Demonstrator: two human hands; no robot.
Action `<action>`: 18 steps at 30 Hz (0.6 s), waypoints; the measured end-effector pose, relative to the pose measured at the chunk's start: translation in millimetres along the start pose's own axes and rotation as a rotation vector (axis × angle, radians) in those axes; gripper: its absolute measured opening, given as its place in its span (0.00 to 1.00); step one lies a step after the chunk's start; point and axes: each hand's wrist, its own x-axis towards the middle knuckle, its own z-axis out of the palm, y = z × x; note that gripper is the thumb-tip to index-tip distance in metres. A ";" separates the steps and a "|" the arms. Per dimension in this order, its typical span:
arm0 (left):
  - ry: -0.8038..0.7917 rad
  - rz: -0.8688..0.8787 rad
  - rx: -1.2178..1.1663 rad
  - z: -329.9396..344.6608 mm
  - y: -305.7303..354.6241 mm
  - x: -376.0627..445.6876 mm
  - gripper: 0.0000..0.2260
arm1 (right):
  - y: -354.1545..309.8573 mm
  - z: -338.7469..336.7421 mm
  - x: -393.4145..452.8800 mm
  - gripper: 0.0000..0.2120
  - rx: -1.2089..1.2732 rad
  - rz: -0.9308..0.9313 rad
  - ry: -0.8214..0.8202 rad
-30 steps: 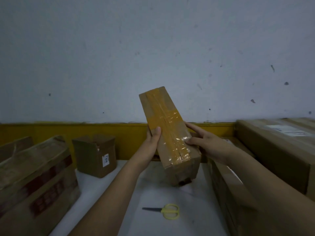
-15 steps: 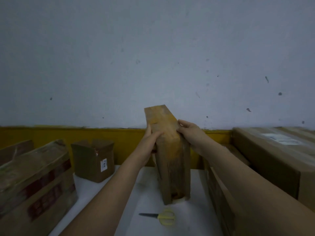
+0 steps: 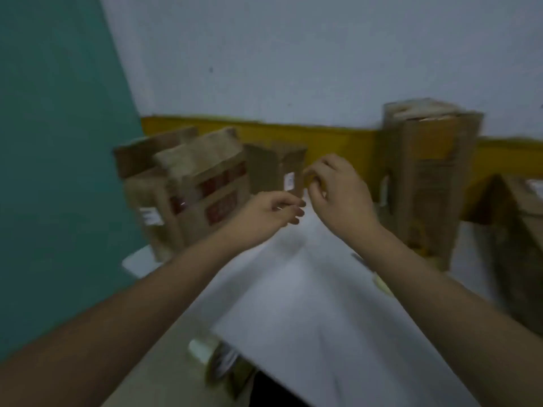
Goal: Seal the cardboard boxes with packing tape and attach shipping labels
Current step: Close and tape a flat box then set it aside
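Observation:
The view is blurred. The tall taped cardboard box (image 3: 429, 177) stands upright on the white table (image 3: 293, 295) at the right, and neither hand touches it. My left hand (image 3: 270, 211) and my right hand (image 3: 338, 195) hover close together over the table, left of the tall box. Their fingers are loosely curled and I see nothing in them. Just behind them sits a small brown box (image 3: 276, 168) with a white label on its side.
Two larger boxes with red print (image 3: 205, 186) stand at the table's left end, by a teal wall. More big cartons (image 3: 517, 230) fill the right. Yellow scissors (image 3: 382, 284) peek out beside my right forearm. A tape roll (image 3: 205, 351) lies below the table's near edge.
Both hands have let go of the tall box, which now stands on the table at the right. The hands and my view have swung left, toward the small labelled box.

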 end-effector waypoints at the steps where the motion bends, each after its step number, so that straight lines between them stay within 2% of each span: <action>1: 0.065 -0.060 -0.030 -6.2 -20.6 -23.4 0.07 | -13.7 26.4 -10.1 0.09 0.091 0.002 -0.183; 3: 0.281 -0.200 -0.099 -16.3 -60.9 -71.6 0.07 | -41.7 73.7 -32.5 0.10 0.256 -0.065 -0.482; 5: 0.541 -0.396 -0.079 -21.8 -95.6 -114.9 0.05 | -64.1 107.9 -54.3 0.11 0.359 -0.139 -0.673; 6: 0.633 -0.494 -0.076 -21.5 -109.6 -132.6 0.02 | -72.7 120.3 -64.1 0.11 0.396 -0.155 -0.757; 7: 0.675 -0.581 -0.090 -18.7 -120.5 -146.4 0.04 | -78.9 131.5 -73.3 0.12 0.429 -0.158 -0.833; 9: 0.624 -0.774 -0.174 -7.6 -140.2 -160.0 0.13 | -85.4 149.8 -90.2 0.13 0.462 -0.143 -0.943; 11: 0.495 -0.906 -0.252 1.8 -154.9 -165.6 0.29 | -88.2 160.5 -101.7 0.13 0.480 -0.146 -0.945; 12: 0.433 -0.925 -0.287 3.3 -161.9 -166.8 0.31 | -89.5 162.1 -104.7 0.13 0.501 -0.142 -0.927; 14: 0.282 -0.869 -0.310 0.0 -169.3 -165.9 0.27 | -91.3 161.8 -106.7 0.12 0.578 -0.155 -0.886; 16: 0.126 -0.803 -0.293 -6.9 -169.7 -164.9 0.21 | -92.7 159.0 -107.3 0.13 0.632 -0.128 -0.929; 18: 0.005 -0.811 -0.303 -20.4 -160.5 -163.7 0.16 | -95.2 158.8 -107.4 0.21 0.615 -0.097 -1.017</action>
